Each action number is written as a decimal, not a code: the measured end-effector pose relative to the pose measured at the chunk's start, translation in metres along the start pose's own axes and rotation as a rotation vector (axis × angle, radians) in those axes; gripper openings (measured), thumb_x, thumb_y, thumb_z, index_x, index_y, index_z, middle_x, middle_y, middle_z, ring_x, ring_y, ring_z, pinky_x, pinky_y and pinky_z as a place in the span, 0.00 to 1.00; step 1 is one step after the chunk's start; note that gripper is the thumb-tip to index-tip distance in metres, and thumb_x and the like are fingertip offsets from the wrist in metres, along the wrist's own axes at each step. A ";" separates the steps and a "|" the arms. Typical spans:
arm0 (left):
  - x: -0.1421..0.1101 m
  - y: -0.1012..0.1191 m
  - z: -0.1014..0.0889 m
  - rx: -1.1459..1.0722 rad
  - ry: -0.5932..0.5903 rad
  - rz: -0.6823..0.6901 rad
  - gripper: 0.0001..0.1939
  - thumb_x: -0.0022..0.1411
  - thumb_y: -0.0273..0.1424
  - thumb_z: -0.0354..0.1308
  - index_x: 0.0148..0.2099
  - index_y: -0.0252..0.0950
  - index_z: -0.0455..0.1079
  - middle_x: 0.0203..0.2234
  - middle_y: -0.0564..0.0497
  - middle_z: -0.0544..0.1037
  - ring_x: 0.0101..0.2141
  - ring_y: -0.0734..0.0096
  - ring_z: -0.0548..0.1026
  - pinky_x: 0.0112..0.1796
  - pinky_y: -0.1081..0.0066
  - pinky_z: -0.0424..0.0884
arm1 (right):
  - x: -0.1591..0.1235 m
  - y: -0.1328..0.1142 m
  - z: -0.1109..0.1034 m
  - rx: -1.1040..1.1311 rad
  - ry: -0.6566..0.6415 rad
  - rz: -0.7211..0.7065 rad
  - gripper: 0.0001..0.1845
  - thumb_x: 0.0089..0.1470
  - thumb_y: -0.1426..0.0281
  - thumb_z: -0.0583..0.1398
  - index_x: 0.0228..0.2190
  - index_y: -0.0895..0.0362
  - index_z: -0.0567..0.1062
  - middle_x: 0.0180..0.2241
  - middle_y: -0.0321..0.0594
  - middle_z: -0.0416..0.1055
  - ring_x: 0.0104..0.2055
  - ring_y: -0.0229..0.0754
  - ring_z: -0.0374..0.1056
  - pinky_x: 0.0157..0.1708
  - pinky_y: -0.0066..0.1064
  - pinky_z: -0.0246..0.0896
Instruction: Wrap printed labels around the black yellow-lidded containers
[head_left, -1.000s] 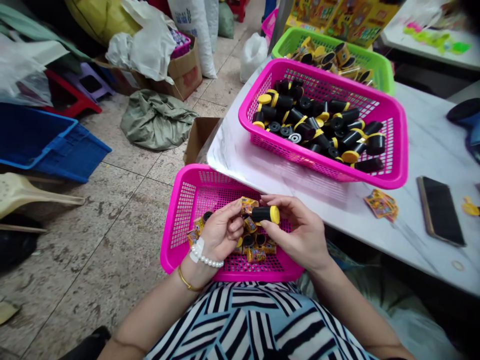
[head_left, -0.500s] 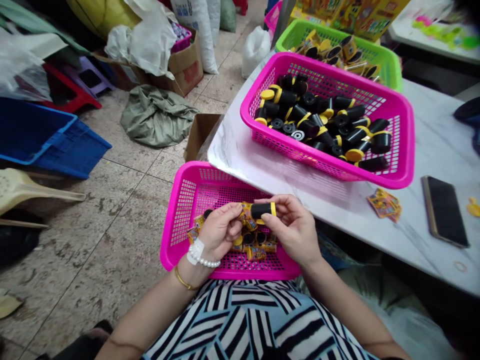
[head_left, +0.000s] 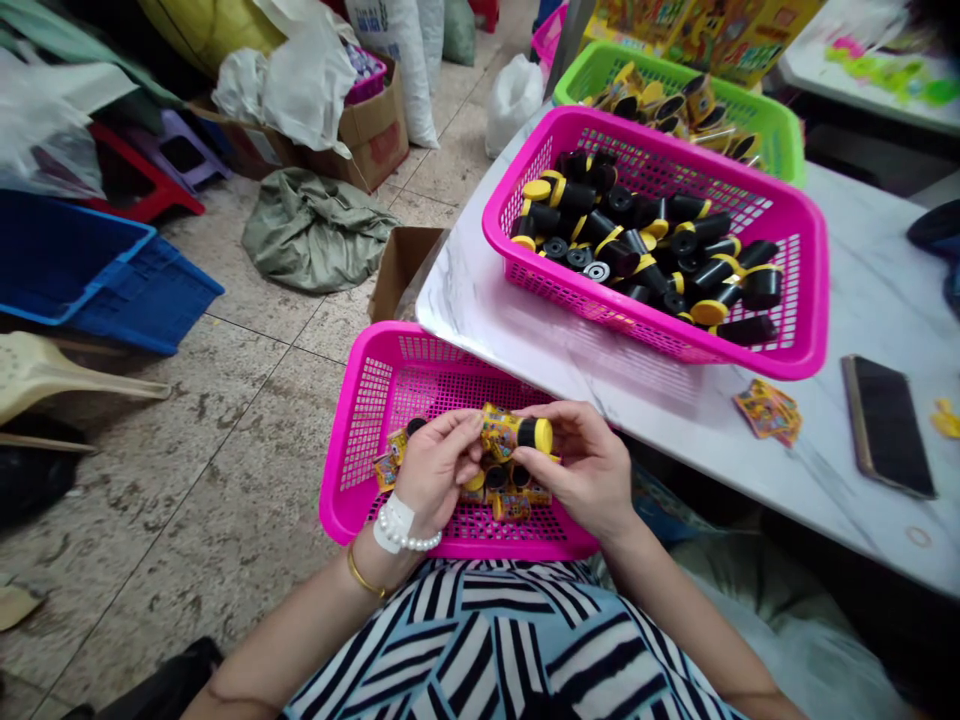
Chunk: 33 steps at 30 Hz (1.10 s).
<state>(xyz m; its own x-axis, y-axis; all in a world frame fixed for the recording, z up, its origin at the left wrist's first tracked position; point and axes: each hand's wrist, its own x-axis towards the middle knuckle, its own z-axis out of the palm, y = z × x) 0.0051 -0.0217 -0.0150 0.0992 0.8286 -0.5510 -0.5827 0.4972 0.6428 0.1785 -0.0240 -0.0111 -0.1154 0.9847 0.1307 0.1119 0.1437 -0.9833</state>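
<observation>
My left hand (head_left: 441,465) pinches the outer end of a yellow printed sleeve (head_left: 498,432). The sleeve sits around most of a small black canister (head_left: 528,433) with a yellow cap (head_left: 544,436), leaving a black band showing beside the cap. Fingers of my right hand (head_left: 581,460) grip the canister at its capped end, thumb below it. Both hands are above a pink basket (head_left: 341,480) at my lap, where several sleeved canisters (head_left: 512,507) lie. My fingers hide part of those pieces.
On the marbled table (head_left: 465,290), a larger pink basket (head_left: 814,300) holds many plain black canisters. Behind it stands a green basket (head_left: 787,135). A pile of printed sleeves (head_left: 770,410) and a phone (head_left: 889,425) lie at right. A blue crate (head_left: 161,290) is on the floor at left.
The printed sleeve has slid over the black canister towards its cap, covering most of the black body. The capped end has turned a little towards me.
</observation>
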 end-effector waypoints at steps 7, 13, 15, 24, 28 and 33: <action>-0.009 0.010 -0.006 0.144 -0.295 -0.017 0.23 0.48 0.35 0.74 0.46 0.33 0.76 0.34 0.48 0.77 0.27 0.74 0.75 0.27 0.73 0.74 | -0.004 -0.001 -0.006 -0.074 -0.041 -0.108 0.21 0.48 0.71 0.71 0.45 0.51 0.75 0.43 0.41 0.75 0.46 0.45 0.74 0.47 0.39 0.73; -0.004 -0.003 -0.010 0.208 -0.238 0.008 0.18 0.47 0.30 0.74 0.41 0.33 0.76 0.33 0.51 0.78 0.27 0.78 0.74 0.29 0.76 0.73 | -0.005 -0.005 -0.010 -0.299 -0.116 -0.239 0.18 0.52 0.73 0.68 0.47 0.51 0.77 0.42 0.42 0.73 0.42 0.42 0.73 0.41 0.34 0.74; -0.003 -0.007 -0.007 0.211 -0.241 0.008 0.18 0.46 0.29 0.74 0.40 0.33 0.76 0.32 0.52 0.77 0.28 0.78 0.74 0.31 0.76 0.73 | -0.007 -0.001 -0.008 -0.330 -0.118 -0.296 0.18 0.54 0.74 0.66 0.47 0.51 0.78 0.41 0.42 0.74 0.43 0.42 0.74 0.44 0.35 0.73; 0.002 -0.007 -0.017 0.200 -0.250 -0.164 0.22 0.55 0.42 0.68 0.47 0.34 0.72 0.23 0.52 0.76 0.20 0.76 0.72 0.19 0.78 0.65 | -0.009 0.013 -0.014 -0.363 -0.097 -0.392 0.21 0.53 0.75 0.67 0.48 0.51 0.79 0.42 0.44 0.77 0.43 0.44 0.75 0.43 0.37 0.75; 0.001 -0.011 -0.017 0.336 -0.245 0.012 0.19 0.56 0.37 0.68 0.47 0.34 0.74 0.25 0.53 0.76 0.21 0.80 0.69 0.23 0.78 0.65 | -0.010 0.017 -0.011 -0.324 -0.029 -0.320 0.20 0.50 0.72 0.70 0.47 0.51 0.80 0.38 0.44 0.79 0.38 0.42 0.76 0.39 0.34 0.76; 0.001 -0.011 -0.008 0.562 -0.268 0.320 0.13 0.57 0.32 0.66 0.45 0.34 0.76 0.39 0.47 0.79 0.39 0.68 0.76 0.41 0.70 0.71 | -0.016 0.024 0.003 -0.056 0.051 0.005 0.17 0.47 0.70 0.72 0.41 0.50 0.83 0.35 0.40 0.78 0.34 0.40 0.76 0.35 0.31 0.75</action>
<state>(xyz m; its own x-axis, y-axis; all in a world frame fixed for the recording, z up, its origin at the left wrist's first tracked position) 0.0053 -0.0277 -0.0268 0.2302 0.9555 -0.1845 -0.1179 0.2156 0.9693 0.1799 -0.0362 -0.0372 -0.0648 0.9890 0.1333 0.1674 0.1424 -0.9755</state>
